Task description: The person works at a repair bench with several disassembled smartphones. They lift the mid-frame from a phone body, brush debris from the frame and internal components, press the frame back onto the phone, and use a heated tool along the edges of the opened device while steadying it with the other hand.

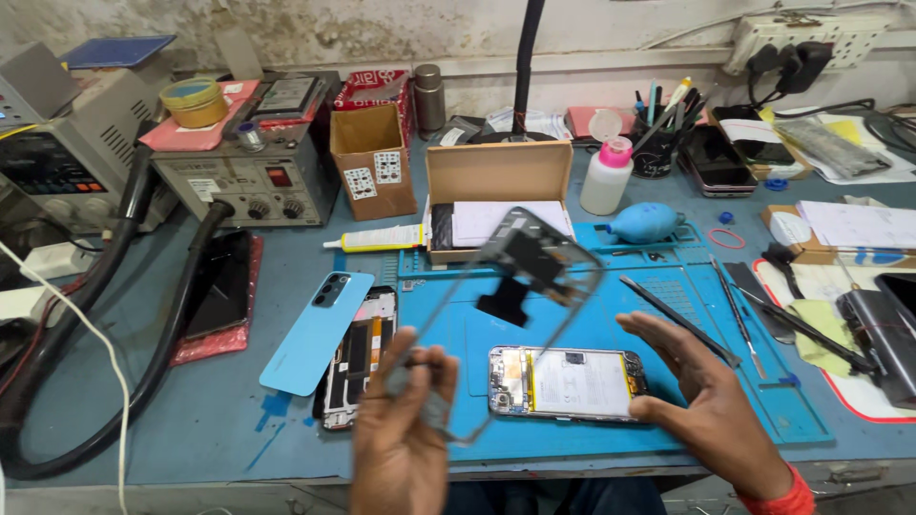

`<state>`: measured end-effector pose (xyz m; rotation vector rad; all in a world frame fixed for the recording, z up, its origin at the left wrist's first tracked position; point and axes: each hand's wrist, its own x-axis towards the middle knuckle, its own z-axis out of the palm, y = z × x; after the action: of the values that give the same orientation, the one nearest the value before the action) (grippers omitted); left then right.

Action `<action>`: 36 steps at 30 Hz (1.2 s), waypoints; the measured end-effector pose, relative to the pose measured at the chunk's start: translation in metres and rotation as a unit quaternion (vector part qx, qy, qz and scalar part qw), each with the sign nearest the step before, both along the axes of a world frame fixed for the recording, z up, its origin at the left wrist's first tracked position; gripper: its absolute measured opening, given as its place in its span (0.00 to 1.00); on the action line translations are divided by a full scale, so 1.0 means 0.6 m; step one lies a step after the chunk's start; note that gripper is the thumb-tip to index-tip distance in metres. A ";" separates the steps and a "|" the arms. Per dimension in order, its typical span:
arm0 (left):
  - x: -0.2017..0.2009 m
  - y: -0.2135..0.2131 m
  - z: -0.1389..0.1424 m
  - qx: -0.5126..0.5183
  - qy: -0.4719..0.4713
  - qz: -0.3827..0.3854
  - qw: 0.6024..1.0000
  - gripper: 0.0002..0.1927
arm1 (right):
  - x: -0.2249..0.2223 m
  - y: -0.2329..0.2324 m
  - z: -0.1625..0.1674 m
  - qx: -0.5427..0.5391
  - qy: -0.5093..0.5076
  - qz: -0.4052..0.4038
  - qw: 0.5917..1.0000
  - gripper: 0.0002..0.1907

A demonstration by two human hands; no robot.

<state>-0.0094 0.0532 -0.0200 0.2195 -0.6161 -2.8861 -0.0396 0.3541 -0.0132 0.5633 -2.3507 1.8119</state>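
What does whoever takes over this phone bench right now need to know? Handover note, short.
Left hand: lifts a thin dark plastic phone mid-frame by its lower edge, above the mat; the frame is motion-blurred.
Right hand: open, empty, fingertips at the right end of the opened silver-edged phone body.
Phone body lies flat on the blue work mat, white battery exposed.
Light blue back cover lies left of the mat, partly over a second opened phone.
Metal tweezers lie on the mat's right side.
Done: cover and frame off. Left: frame not set down.
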 end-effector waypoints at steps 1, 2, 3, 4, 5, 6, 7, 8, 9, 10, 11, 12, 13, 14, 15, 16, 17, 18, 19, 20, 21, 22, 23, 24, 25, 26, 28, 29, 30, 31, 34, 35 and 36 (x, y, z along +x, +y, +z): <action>-0.002 0.022 -0.005 0.041 0.012 -0.038 0.998 0.20 | 0.005 0.000 0.001 -0.093 0.000 0.030 0.995 0.52; -0.003 0.044 -0.010 0.082 0.026 -0.075 0.993 0.20 | 0.010 -0.002 0.003 -0.143 -0.003 0.044 0.989 0.55; -0.003 0.065 -0.015 0.104 0.015 -0.105 0.989 0.20 | 0.014 -0.006 0.005 -0.192 -0.004 0.057 0.980 0.57; -0.003 0.086 -0.020 0.126 0.004 -0.135 0.983 0.20 | 0.017 -0.012 0.009 -0.240 -0.006 0.070 0.968 0.60; -0.003 0.106 -0.024 0.148 -0.006 -0.165 0.975 0.20 | 0.020 -0.019 0.014 -0.260 -0.012 0.075 0.963 0.63; -0.003 0.124 -0.029 0.148 -0.029 -0.179 0.972 0.20 | 0.025 -0.026 0.021 -0.279 -0.017 0.080 0.957 0.65; -0.004 0.141 -0.033 0.149 -0.051 -0.193 0.969 0.20 | 0.030 -0.035 0.027 -0.299 -0.021 0.085 0.950 0.68; -0.003 0.155 -0.036 0.149 -0.075 -0.206 0.964 0.20 | 0.036 -0.043 0.034 -0.301 -0.036 0.099 0.948 0.69; -0.001 0.165 -0.039 0.156 -0.083 -0.212 0.961 0.21 | 0.041 -0.051 0.041 -0.304 -0.051 0.112 0.945 0.71; 0.001 0.174 -0.042 0.164 -0.091 -0.218 0.958 0.21 | 0.044 -0.059 0.046 -0.306 -0.067 0.125 0.941 0.72; 0.003 0.182 -0.044 0.171 -0.098 -0.224 0.955 0.22 | 0.046 -0.069 0.049 -0.302 -0.076 0.130 0.941 0.73; 0.005 0.187 -0.045 0.156 -0.103 -0.220 0.957 0.22 | 0.048 -0.077 0.049 -0.298 -0.085 0.135 0.941 0.73; 0.007 0.192 -0.045 0.141 -0.107 -0.215 0.960 0.22 | 0.049 -0.081 0.048 -0.294 -0.093 0.141 0.941 0.74; 0.009 0.194 -0.044 0.126 -0.111 -0.210 0.963 0.23 | 0.048 -0.084 0.044 -0.312 -0.101 0.146 0.933 0.74; 0.012 0.195 -0.044 0.106 -0.095 -0.220 0.965 0.22 | 0.045 -0.085 0.037 -0.331 -0.109 0.152 0.925 0.74; 0.016 0.195 -0.044 0.086 -0.080 -0.228 0.967 0.22 | 0.042 -0.083 0.029 -0.349 -0.119 0.158 0.916 0.75; 0.021 0.194 -0.045 0.066 -0.066 -0.236 0.967 0.21 | 0.041 -0.078 0.018 -0.375 -0.133 0.166 0.902 0.75; 0.025 0.191 -0.046 0.052 -0.047 -0.236 0.969 0.20 | 0.039 -0.071 0.005 -0.400 -0.146 0.174 0.888 0.74; 0.028 0.189 -0.048 0.038 -0.028 -0.236 0.971 0.19 | 0.038 -0.062 -0.008 -0.425 -0.160 0.181 0.872 0.74; 0.031 0.186 -0.051 0.025 -0.009 -0.237 0.971 0.18 | 0.036 -0.051 -0.022 -0.461 -0.171 0.206 0.846 0.75; 0.031 0.179 -0.054 0.019 -0.006 -0.239 0.971 0.17 | 0.032 -0.040 -0.036 -0.495 -0.180 0.230 0.818 0.75; 0.030 0.170 -0.059 0.013 -0.004 -0.243 0.970 0.16 | 0.028 -0.030 -0.050 -0.529 -0.189 0.251 0.789 0.75; 0.030 0.164 -0.064 0.007 -0.002 -0.248 0.969 0.16 | 0.021 -0.021 -0.063 -0.537 -0.174 0.295 0.771 0.74; 0.029 0.160 -0.069 -0.009 -0.014 -0.241 0.970 0.15 | 0.015 -0.013 -0.075 -0.543 -0.160 0.337 0.752 0.72; 0.028 0.157 -0.074 -0.024 -0.026 -0.234 0.972 0.15 | 0.015 -0.006 -0.085 -0.549 -0.145 0.380 0.731 0.70; 0.028 0.155 -0.078 -0.041 -0.037 -0.226 0.973 0.14 | 0.016 0.000 -0.094 -0.552 -0.146 0.371 0.732 0.71; 0.031 0.157 -0.085 -0.043 -0.010 -0.232 0.972 0.13 | 0.019 0.004 -0.107 -0.558 -0.147 0.358 0.734 0.71; 0.032 0.157 -0.087 -0.045 0.004 -0.234 0.971 0.13 | 0.017 0.006 -0.109 -0.551 -0.137 0.370 0.735 0.70; 0.034 0.158 -0.087 -0.053 0.002 -0.238 0.970 0.13 | 0.016 0.007 -0.108 -0.544 -0.128 0.383 0.736 0.68; 0.037 0.159 -0.089 -0.061 0.000 -0.243 0.968 0.13 | 0.014 0.007 -0.107 -0.537 -0.118 0.394 0.736 0.67; 0.044 0.163 -0.087 -0.092 0.028 -0.261 0.961 0.13 | 0.005 0.012 -0.095 -0.529 -0.168 0.402 0.729 0.60; 0.046 0.164 -0.087 -0.103 0.044 -0.268 0.957 0.14 | 0.005 0.012 -0.093 -0.516 -0.148 0.417 0.733 0.61; 0.047 0.164 -0.085 -0.122 0.059 -0.275 0.952 0.14 | 0.005 0.013 -0.091 -0.503 -0.128 0.433 0.737 0.62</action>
<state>0.0191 0.1516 -0.0713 -0.1940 -1.1604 -3.2557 -0.0369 0.3619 -0.0675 1.3471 -0.7280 3.2417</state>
